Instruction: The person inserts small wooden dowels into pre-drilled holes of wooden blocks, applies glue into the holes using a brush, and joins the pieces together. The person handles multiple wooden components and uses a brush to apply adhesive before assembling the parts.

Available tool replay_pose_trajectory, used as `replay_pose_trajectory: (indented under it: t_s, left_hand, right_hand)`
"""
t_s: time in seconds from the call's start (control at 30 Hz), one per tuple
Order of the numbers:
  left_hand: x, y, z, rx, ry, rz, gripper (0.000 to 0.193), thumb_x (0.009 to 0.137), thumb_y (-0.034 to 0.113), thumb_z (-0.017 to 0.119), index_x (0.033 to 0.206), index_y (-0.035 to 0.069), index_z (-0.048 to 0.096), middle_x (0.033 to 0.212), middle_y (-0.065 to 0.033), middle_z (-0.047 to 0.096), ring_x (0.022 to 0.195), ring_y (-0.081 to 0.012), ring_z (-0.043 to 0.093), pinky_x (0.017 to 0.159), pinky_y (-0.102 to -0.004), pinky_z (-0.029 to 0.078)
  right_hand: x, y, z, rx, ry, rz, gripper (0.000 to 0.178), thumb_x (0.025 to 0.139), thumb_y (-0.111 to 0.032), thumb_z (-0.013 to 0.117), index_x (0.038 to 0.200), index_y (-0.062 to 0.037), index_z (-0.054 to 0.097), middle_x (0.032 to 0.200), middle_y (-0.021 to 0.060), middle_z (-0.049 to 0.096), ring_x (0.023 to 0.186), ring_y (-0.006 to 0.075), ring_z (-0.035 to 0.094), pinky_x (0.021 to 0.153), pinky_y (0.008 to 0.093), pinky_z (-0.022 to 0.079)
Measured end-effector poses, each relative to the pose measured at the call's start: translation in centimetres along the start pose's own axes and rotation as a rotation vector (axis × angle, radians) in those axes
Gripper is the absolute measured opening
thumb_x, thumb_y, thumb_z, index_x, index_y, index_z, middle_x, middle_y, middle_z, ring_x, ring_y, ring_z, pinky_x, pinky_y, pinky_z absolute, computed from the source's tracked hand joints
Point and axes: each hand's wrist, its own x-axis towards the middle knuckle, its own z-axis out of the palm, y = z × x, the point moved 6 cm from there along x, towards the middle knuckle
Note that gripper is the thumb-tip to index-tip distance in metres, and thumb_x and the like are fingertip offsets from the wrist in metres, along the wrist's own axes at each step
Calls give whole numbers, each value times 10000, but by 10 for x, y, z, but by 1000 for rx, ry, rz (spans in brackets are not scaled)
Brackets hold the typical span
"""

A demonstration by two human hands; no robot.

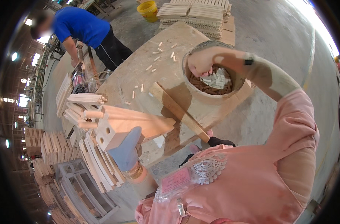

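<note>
My left hand (126, 151), in a grey-blue glove, is closed around wooden pieces (134, 121) held together above the table. Two round dowels (91, 119) stick out of their end face, and two round holes below them have nothing in them. My bare right hand (201, 62) is over a round bucket (214, 44), its fingers curled closed. What those fingers hold, if anything, is hidden. Inside the bucket lies a heap of short wooden dowels (217, 80), partly in bright light and partly in shade.
Several loose dowels (154, 58) lie scattered on the worktable (136, 76). A wooden strip (181, 112) runs across it towards my body. Stacked wooden parts (192, 16) and a yellow bucket (148, 11) stand beyond. At left, a person in blue (82, 26) bends over work near more stacks.
</note>
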Motion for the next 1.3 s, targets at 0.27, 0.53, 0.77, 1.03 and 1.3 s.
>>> replay_pose_trajectory:
  t_s: [0.27, 0.53, 0.77, 1.03, 1.3]
  left_hand:
    - [-3, 22, 12, -169, 13, -126, 573, 625, -28, 652, 1177, -48, 500, 931, -106, 599, 827, -207, 590, 764, -312, 481]
    - [4, 26, 7, 86, -61, 315, 691, 634, 143, 826, 1220, 5, 487, 1218, -90, 513, 1111, -210, 499, 904, -361, 442]
    - [21, 26, 22, -358, -231, 18, 781, 654, 159, 811, 1254, -23, 344, 1166, -127, 516, 1017, -174, 533, 815, -284, 474]
    - [25, 34, 20, -389, -201, 131, 631, 650, 108, 790, 1136, 34, 394, 1015, -70, 541, 897, -136, 556, 761, -269, 489]
    - [22, 44, 16, -421, -231, 185, 686, 656, 97, 782, 1201, 37, 371, 1063, -57, 538, 942, -122, 543, 799, -271, 480]
  right_hand:
    - [82, 72, 51, -386, 1, 182, 112, 735, -52, 629, 716, 57, 645, 680, 172, 625, 604, 279, 615, 518, 383, 493]
    - [101, 82, 45, -506, 203, -152, 156, 664, -153, 605, 713, -14, 655, 715, 197, 620, 703, 368, 596, 670, 408, 490]
    - [-59, -60, -49, 229, 612, -217, 149, 782, -92, 588, 903, -11, 621, 668, 68, 604, 622, 117, 579, 569, 253, 470]
    - [-171, -246, -33, 210, 887, -1022, 143, 811, -80, 652, 927, 1, 639, 768, 24, 646, 668, 65, 583, 603, 222, 471]
    - [-156, -278, -9, -125, 782, -1066, 129, 793, -53, 606, 900, 9, 642, 708, 119, 644, 578, 201, 601, 561, 278, 475]
